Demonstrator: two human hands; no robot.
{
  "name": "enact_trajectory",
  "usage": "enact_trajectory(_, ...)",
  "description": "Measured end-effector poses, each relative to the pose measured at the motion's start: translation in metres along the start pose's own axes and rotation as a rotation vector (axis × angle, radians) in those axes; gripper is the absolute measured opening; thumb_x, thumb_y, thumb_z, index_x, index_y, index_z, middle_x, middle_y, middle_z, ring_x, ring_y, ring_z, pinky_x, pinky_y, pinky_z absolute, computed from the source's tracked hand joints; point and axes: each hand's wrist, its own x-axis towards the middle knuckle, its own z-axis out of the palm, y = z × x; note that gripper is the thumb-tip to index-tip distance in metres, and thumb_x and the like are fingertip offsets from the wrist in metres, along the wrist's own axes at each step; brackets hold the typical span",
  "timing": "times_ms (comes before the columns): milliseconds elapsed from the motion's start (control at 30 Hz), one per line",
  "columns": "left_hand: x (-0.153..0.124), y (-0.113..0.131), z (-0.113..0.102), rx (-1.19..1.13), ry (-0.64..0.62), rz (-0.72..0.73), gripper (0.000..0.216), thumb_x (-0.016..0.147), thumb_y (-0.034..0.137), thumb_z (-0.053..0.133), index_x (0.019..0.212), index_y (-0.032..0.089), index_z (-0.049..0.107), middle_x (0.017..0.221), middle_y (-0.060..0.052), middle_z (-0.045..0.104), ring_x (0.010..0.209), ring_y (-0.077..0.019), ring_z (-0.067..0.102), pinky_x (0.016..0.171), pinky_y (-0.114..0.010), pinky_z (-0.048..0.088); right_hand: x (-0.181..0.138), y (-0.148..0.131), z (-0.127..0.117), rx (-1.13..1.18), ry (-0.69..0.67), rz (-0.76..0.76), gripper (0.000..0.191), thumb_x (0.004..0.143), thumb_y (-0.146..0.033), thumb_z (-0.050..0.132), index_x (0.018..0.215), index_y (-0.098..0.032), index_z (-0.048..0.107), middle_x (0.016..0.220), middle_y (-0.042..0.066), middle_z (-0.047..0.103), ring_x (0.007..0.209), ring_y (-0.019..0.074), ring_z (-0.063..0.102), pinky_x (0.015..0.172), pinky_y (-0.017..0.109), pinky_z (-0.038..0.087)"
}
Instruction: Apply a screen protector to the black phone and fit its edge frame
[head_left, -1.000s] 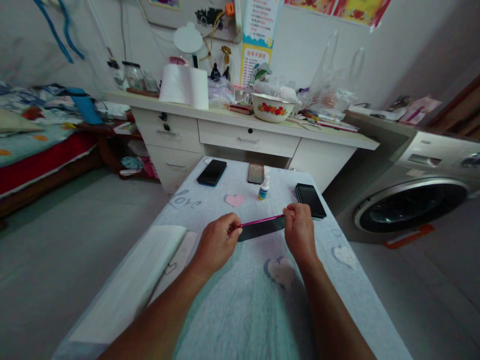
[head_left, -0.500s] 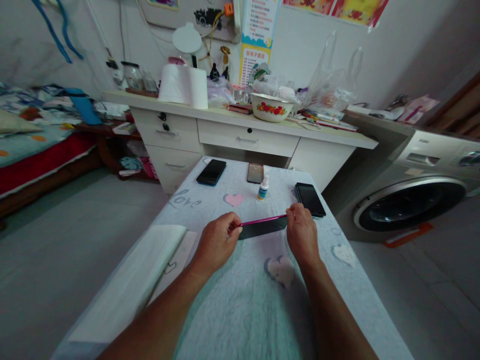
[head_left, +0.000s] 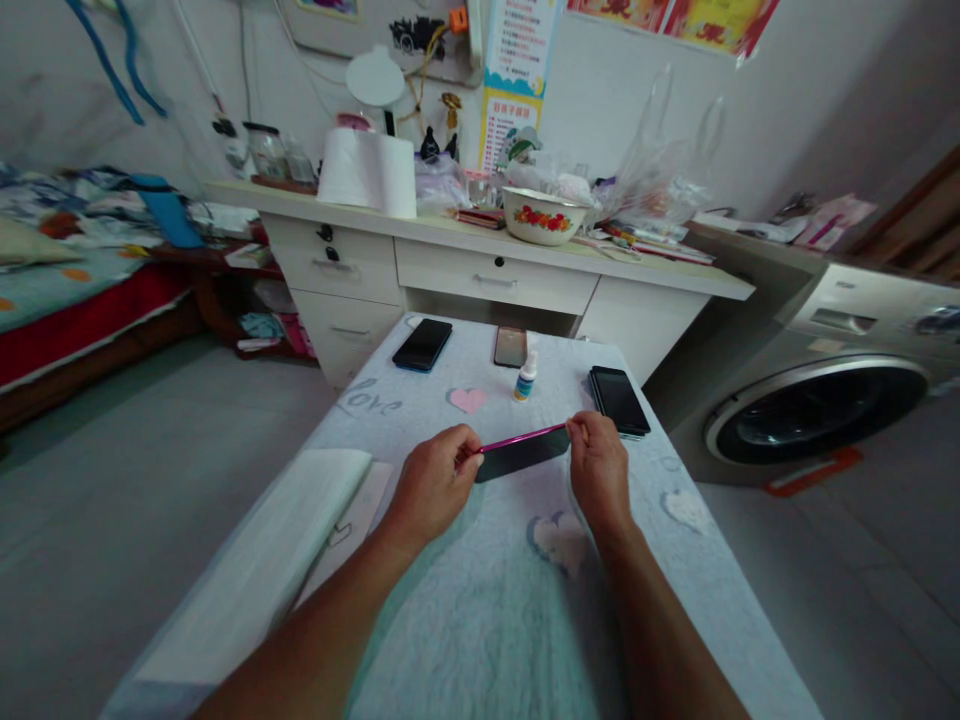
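Note:
A smartphone (head_left: pixel 523 454) with a magenta edge and a dark screen is held sideways and tilted above the cloth-covered table (head_left: pixel 480 620). My left hand (head_left: pixel 437 478) pinches its left end, and my right hand (head_left: pixel 600 470) pinches its right end. Just beyond it stands a small white dropper bottle (head_left: pixel 526 377) with a blue and yellow label. A phone case (head_left: pixel 511 346) lies flat behind the bottle. To the right of it rests a stack of dark phones (head_left: pixel 620 400). Another black phone (head_left: pixel 423 345) lies at the far left.
An open notebook (head_left: pixel 262 560) covers the table's left side. A white desk (head_left: pixel 495 265) stands behind, bearing a paper roll (head_left: pixel 367 172), an enamel bowl (head_left: pixel 545 215) and plastic bags (head_left: pixel 664 170). At the right is a washing machine (head_left: pixel 817 370); a bed (head_left: pixel 67 300) is at the left.
The phone's right end has shifted slightly left and up, together with my right hand. My left hand stays nearly where it was.

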Motion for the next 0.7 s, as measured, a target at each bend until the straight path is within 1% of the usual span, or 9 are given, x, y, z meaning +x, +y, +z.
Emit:
enact_trajectory(133, 0.0, 0.0015, -0.0006, 0.004, -0.009, 0.001, 0.006, 0.079, 0.016, 0.055, 0.075, 0.02, 0.056, 0.071, 0.002, 0.062, 0.068, -0.0137, 0.06, 0.062, -0.024, 0.039, 0.0025, 0.0011, 0.0021, -0.016, 0.029, -0.01, 0.02, 0.093, -0.027, 0.041, 0.086, -0.019, 0.058, 0.083, 0.005, 0.057, 0.076, 0.0186, 0.051, 0.071, 0.03, 0.039)
enact_trajectory(333, -0.0006, 0.0023, -0.0004, 0.005, -0.006, -0.001, 0.005, 0.079, 0.016, 0.054, 0.076, 0.02, 0.056, 0.071, 0.002, 0.063, 0.068, -0.0133, 0.059, 0.062, -0.023, 0.039, 0.0029, -0.002, 0.0004, -0.111, -0.018, -0.013, 0.024, 0.094, -0.025, 0.039, 0.089, -0.018, 0.061, 0.082, 0.006, 0.056, 0.075, 0.0189, 0.051, 0.071, 0.03, 0.039)
enact_trajectory(500, -0.0006, 0.003, -0.0009, 0.014, -0.016, -0.003, 0.005, 0.08, 0.017, 0.054, 0.076, 0.02, 0.056, 0.072, 0.002, 0.062, 0.069, -0.0139, 0.06, 0.062, -0.023, 0.04, 0.0001, -0.0037, -0.0026, -0.129, -0.064, -0.035, 0.022, 0.094, -0.026, 0.04, 0.09, -0.018, 0.06, 0.085, 0.007, 0.057, 0.077, 0.0194, 0.052, 0.073, 0.031, 0.039)
enact_trajectory(700, -0.0003, 0.0054, -0.0021, 0.02, -0.005, 0.001, 0.006, 0.079, 0.015, 0.054, 0.075, 0.02, 0.056, 0.072, 0.002, 0.062, 0.069, -0.014, 0.06, 0.062, -0.023, 0.04, -0.003, -0.0024, -0.0011, -0.157, -0.062, 0.004, 0.026, 0.096, -0.027, 0.035, 0.092, -0.019, 0.059, 0.087, 0.008, 0.058, 0.078, 0.0202, 0.053, 0.069, 0.031, 0.039)
